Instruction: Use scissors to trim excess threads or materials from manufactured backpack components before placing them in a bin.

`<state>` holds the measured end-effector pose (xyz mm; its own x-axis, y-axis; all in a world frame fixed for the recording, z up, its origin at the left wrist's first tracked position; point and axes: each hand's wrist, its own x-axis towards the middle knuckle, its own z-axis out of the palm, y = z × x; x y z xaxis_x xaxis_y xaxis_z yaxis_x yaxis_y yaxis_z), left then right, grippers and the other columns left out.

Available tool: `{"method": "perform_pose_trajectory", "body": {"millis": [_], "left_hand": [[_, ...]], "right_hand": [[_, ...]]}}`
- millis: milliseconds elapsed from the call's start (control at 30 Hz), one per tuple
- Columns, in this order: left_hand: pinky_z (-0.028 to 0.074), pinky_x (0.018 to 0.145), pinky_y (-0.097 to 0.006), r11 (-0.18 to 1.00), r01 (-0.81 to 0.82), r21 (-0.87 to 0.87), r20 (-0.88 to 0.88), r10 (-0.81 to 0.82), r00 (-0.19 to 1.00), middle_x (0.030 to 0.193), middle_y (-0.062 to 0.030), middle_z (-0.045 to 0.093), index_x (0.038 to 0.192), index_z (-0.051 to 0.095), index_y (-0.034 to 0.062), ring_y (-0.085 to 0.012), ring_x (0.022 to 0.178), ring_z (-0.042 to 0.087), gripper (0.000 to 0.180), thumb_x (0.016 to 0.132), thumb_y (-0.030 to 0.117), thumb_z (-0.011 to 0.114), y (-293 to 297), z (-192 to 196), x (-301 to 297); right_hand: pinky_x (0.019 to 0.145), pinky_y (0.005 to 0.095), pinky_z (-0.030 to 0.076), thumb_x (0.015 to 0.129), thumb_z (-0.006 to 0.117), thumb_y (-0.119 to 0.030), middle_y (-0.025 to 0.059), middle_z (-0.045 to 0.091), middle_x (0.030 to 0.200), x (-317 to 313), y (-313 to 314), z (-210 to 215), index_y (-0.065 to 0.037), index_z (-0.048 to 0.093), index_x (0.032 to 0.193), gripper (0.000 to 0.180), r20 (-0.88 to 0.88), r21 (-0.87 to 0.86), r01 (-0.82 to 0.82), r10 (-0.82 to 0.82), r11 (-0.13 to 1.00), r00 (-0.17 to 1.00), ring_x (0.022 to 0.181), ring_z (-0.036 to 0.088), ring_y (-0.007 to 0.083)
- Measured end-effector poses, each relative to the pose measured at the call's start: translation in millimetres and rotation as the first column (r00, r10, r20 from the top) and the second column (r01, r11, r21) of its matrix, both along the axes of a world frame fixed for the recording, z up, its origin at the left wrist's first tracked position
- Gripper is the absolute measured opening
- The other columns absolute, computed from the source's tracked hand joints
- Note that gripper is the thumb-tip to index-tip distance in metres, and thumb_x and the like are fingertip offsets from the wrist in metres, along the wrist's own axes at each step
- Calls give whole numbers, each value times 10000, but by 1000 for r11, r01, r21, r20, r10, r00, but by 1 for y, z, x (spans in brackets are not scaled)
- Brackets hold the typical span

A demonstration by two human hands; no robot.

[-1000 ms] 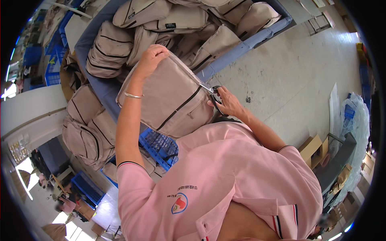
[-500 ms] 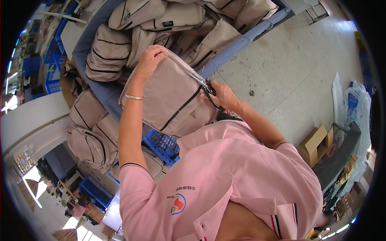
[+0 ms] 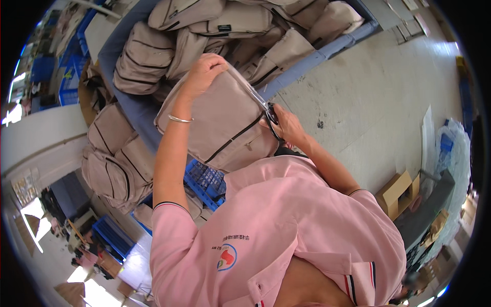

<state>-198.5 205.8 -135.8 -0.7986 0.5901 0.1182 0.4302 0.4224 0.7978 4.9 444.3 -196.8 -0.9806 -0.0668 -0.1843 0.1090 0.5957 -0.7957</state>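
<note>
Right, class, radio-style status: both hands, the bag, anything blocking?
Left hand grips beige bag at top edge. Right hand holds scissors at bag's side seam. More beige bags heaped behind; nothing blocking.

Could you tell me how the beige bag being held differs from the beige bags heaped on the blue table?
The held bag is lifted, its zipped face showing, gripped by the left hand and right hand. The heaped bags lie overlapping, untouched, on the blue table. Both are beige with dark zips.

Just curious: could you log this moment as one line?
left hand: grips beige bag top | right hand: scissors at bag edge | behind: bag pile
</note>
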Motion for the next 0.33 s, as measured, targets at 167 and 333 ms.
{"method": "perform_pose_trajectory", "body": {"millis": [167,333], "left_hand": [[514,792,-406,999,-38,-10,-440,30,897,816,-76,693,758,704,60,-275,865,650,145,810,193,683,-11,24,30],[352,995,-399,919,-393,-38,-489,326,809,904,-9,663,838,697,113,-224,1042,580,84,848,195,684,-55,99,138]], "right_hand": [[549,364,461,906,677,-335,101,563,656,-3,-2,-9,-27,577,904,325,-80,-26,31,-33,999,996,571,545,243],[461,244,488,942,632,-239,13,620,733,-6,8,-8,-24,630,1019,228,146,-465,180,-125,867,981,574,539,63]]}}
